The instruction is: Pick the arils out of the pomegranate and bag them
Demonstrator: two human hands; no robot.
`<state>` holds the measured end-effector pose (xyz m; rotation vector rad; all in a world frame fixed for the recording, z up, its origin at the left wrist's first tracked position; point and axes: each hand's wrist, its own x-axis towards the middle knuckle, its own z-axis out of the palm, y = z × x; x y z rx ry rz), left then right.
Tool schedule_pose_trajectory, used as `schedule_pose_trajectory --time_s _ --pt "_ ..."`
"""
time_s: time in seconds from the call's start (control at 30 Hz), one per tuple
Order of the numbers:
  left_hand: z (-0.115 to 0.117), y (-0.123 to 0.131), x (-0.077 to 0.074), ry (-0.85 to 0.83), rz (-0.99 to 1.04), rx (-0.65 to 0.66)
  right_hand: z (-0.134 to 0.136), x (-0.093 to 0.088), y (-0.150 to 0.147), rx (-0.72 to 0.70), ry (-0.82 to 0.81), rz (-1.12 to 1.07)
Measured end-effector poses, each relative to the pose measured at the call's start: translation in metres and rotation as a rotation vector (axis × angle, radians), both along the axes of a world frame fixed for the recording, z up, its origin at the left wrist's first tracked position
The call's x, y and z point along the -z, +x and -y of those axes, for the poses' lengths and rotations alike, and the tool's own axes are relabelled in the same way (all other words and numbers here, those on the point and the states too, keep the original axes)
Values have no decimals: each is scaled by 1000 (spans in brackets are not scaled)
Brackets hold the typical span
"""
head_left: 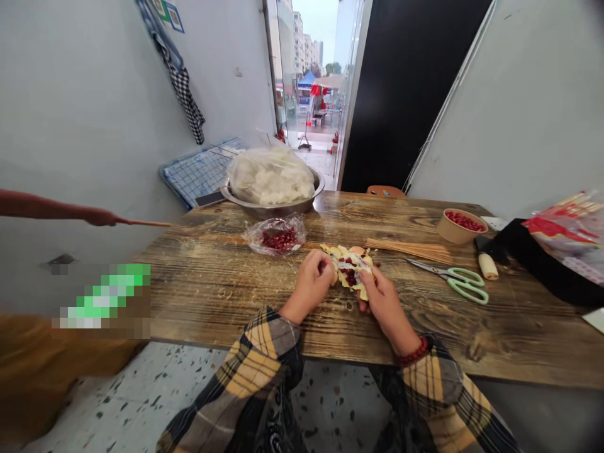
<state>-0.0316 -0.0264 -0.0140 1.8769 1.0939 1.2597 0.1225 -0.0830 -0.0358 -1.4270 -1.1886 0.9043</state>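
Note:
A broken-open pomegranate (350, 272), with yellow rind, pale membrane and dark red seeds, is between my hands just above the wooden table. My right hand (384, 302) grips it from the right, thumb on top and fingers beneath. At its left edge, my left hand (312, 282) has curled fingers in a closed pinch; what they hold is hidden. Just beyond lies a clear plastic bag (301, 231) with loose red pomegranate seeds (279, 239). Pieces of peel lie around the fruit.
Thin wooden skewers (410, 248), green-handled scissors (465, 283), a knife handle (488, 265) and a paper bowl (455, 229) of seeds lie right. A metal basin (283, 207) with a filled plastic bag stands at the back. Another person's arm (51, 207) holds a stick at left.

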Motion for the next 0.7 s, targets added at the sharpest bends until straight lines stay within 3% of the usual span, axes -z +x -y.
schedule_pose_trajectory --time_s 0.13,0.27,0.37,0.57,0.7 --pt "-6 -6 2 -92 75 -52 -1 -2 0 -39 -66 -268" --pt "-6 -7 3 -37 83 -44 -1 -2 1 -51 -80 -354" --pt "-2 -4 2 57 17 14 -1 -2 1 -59 -76 -319" --pt "0 -2 2 181 -139 85 1 -2 1 -31 -18 -49" --pt "1 -4 2 287 -261 117 1 -1 2 -18 -15 -52"
